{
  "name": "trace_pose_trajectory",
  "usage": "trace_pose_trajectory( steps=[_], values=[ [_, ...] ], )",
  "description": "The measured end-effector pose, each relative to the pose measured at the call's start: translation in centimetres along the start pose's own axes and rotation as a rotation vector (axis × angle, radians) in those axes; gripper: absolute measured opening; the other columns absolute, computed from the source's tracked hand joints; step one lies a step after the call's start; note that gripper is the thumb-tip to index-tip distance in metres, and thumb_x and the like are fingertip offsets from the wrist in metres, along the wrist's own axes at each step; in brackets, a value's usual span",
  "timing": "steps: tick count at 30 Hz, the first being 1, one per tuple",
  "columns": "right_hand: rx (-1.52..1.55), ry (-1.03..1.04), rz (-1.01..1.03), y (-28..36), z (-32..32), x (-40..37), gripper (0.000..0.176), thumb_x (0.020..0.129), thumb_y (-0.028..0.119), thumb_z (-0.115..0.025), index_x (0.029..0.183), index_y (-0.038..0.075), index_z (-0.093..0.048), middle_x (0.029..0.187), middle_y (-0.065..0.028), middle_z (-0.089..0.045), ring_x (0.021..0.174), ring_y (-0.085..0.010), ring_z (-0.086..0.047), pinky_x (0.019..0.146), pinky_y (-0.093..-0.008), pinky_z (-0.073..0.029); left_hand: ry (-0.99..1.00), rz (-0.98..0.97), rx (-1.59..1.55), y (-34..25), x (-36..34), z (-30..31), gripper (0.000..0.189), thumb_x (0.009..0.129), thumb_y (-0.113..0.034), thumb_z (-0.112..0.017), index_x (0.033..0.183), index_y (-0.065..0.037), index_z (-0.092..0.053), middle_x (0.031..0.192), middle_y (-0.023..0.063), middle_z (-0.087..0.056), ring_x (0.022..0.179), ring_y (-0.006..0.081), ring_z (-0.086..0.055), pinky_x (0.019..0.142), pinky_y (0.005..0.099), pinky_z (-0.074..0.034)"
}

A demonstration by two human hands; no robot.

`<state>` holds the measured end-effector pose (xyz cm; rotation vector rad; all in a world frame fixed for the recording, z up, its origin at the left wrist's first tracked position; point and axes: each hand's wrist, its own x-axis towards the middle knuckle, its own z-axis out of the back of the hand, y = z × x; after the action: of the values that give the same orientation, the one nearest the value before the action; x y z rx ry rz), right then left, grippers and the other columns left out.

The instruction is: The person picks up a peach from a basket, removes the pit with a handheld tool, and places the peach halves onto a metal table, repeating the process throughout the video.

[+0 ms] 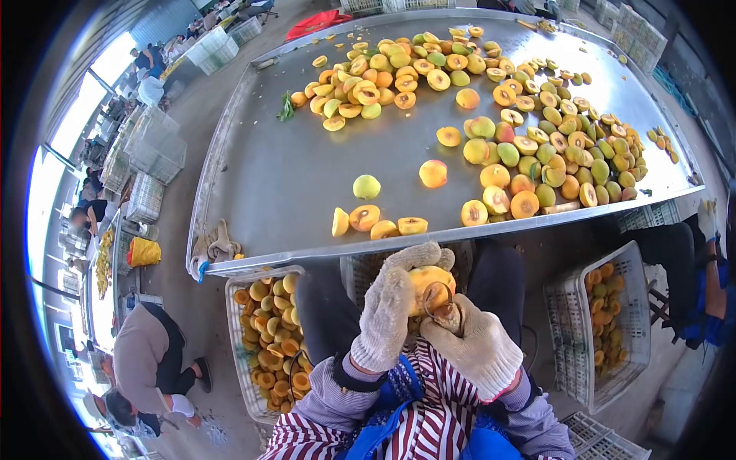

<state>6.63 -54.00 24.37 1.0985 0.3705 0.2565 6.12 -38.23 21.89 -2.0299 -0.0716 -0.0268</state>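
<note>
A: Spot of the peach (424,280)?
B: Held low in front of the body, just under the near edge of the bench (299,176), over the lap.
A: left hand (387,310)?
B: Gloved. fingers (414,257) wrapped over the top and left side of the peach, pressed on the skin.
A: right hand (479,349)?
B: Gloved too, just below and right of the fruit. Pinched a small metal loop tool (438,300), with the loop against the peach's front.
A: On the bench?
B: Nearest the edge, a row of cut halves (376,221), faces up. Behind those, a greenish whole peach (366,186) and a reddish one (433,173), apart. Big heap (552,153) of halves and whole fruit at right, second heap (383,77) farther back.
A: Under it?
B: left crate (264,345) packed with cut halves beside the knee, right crate (606,322) with fewer. Bundle of cloth (218,244) on the near-left corner, rag or gloves, couldn't tell.
A: Anyone else?
B: crouched person (149,360) on the floor at far left.
</note>
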Motion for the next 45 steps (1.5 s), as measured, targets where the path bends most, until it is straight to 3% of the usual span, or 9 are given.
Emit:
trace_pose_trajectory(
  steps=[11, 16, 18, 24, 28, 33, 37, 43, 45],
  values=[
    [0.263, 0.039, -0.002, -1.5, -1.1, -0.5, 0.03, 0.088, 0.026, -0.074, 0.103, 0.001, -0.065, 0.075, -0.0116, -0.068, 0.065, -0.0209, -0.067, 0.062, -0.0324, -0.053, 0.153, -0.198, 0.842, -3.7, 1.9, -0.7, 0.037, 0.103, -0.028, -0.052, 0.118, 0.004, -0.064, 0.114, 0.0186, -0.069, 0.109, 0.0243, -0.065, 0.098, 0.0371, -0.049],
    [0.421, 0.228, -0.305, 0.4, 1.6, -0.1, 0.028, 0.093, 0.026, -0.07, 0.108, 0.003, -0.066, 0.082, -0.0068, -0.068, 0.074, -0.0103, -0.061, 0.07, -0.0286, -0.051, 0.394, -0.074, 0.468, -3.6, 3.2, -0.8, 0.062, 0.096, -0.049, -0.064, 0.133, 0.0, -0.056, 0.132, 0.0172, -0.059, 0.117, 0.0253, -0.06, 0.1, 0.039, -0.048],
    [0.374, 0.243, -0.299, 0.2, 1.8, 0.0, 0.026, 0.094, 0.023, -0.069, 0.11, 0.003, -0.065, 0.084, -0.0062, -0.067, 0.076, -0.0084, -0.059, 0.07, -0.0283, -0.051, 0.108, 0.006, -0.091, -0.4, 0.6, -1.7, 0.074, 0.093, -0.053, -0.065, 0.142, -0.002, -0.047, 0.139, 0.0174, -0.054, 0.121, 0.0282, -0.058, 0.105, 0.0415, -0.045],
    [0.616, 0.261, -0.41, -0.8, 0.2, -0.2, 0.025, 0.094, 0.024, -0.07, 0.105, 0.002, -0.063, 0.076, -0.0006, -0.063, 0.063, -0.0061, -0.054, 0.057, -0.0243, -0.045, 0.073, -0.212, 0.443, 0.0, 0.6, -1.7, 0.038, 0.101, -0.02, -0.059, 0.133, 0.001, -0.057, 0.123, 0.0124, -0.065, 0.101, 0.0181, -0.065, 0.092, 0.0333, -0.053],
    [0.661, 0.315, -0.461, -0.2, 0.6, -0.2, 0.026, 0.094, 0.027, -0.071, 0.097, 0.003, -0.062, 0.062, 0.0015, -0.055, 0.045, -0.0057, -0.048, 0.041, -0.0215, -0.037, 0.026, 0.296, 0.086, -2.1, 2.1, -2.3, 0.028, 0.098, -0.016, -0.064, 0.121, 0.001, -0.064, 0.107, 0.0104, -0.071, 0.089, 0.0157, -0.067, 0.08, 0.0291, -0.055],
    [0.876, 0.607, -0.473, -1.7, 2.1, -0.1, 0.025, 0.095, 0.028, -0.068, 0.087, 0.006, -0.061, 0.06, 0.0011, -0.053, 0.046, -0.0065, -0.049, 0.043, -0.0218, -0.039, 0.192, -0.247, 0.782, -1.9, 2.4, -2.3, 0.027, 0.095, -0.017, -0.067, 0.117, -0.001, -0.066, 0.105, 0.0083, -0.073, 0.09, 0.0132, -0.069, 0.08, 0.0303, -0.056],
    [1.149, 0.739, -0.493, -3.0, 1.2, -0.8, 0.024, 0.095, 0.028, -0.067, 0.089, 0.006, -0.059, 0.059, 0.0011, -0.051, 0.041, -0.0067, -0.043, 0.039, -0.0207, -0.036, 0.394, 0.162, 0.413, -3.0, 3.1, -1.3, 0.03, 0.097, -0.017, -0.06, 0.116, 0.005, -0.067, 0.107, 0.014, -0.072, 0.085, 0.018, -0.07, 0.078, 0.0311, -0.056],
    [1.52, 0.903, -0.396, -4.7, 0.0, -1.3, 0.023, 0.094, 0.023, -0.068, 0.104, 0.003, -0.062, 0.081, -0.0003, -0.058, 0.061, -0.0065, -0.053, 0.052, -0.0209, -0.044, 0.483, -0.377, 0.354, -0.6, 2.5, -0.9, 0.034, 0.091, -0.02, -0.07, 0.118, 0.002, -0.067, 0.109, 0.0172, -0.072, 0.092, 0.0189, -0.07, 0.081, 0.0326, -0.057],
    [1.446, 0.82, -0.442, -4.3, 0.5, -1.6, 0.024, 0.094, 0.023, -0.069, 0.106, 0.002, -0.063, 0.083, -0.0006, -0.059, 0.069, -0.0067, -0.056, 0.059, -0.02, -0.046, 0.327, 0.105, -0.168, -0.1, 1.1, -1.7, 0.039, 0.093, -0.029, -0.07, 0.118, 0.001, -0.066, 0.113, 0.0197, -0.069, 0.096, 0.0235, -0.069, 0.081, 0.0343, -0.057]
  ],
)
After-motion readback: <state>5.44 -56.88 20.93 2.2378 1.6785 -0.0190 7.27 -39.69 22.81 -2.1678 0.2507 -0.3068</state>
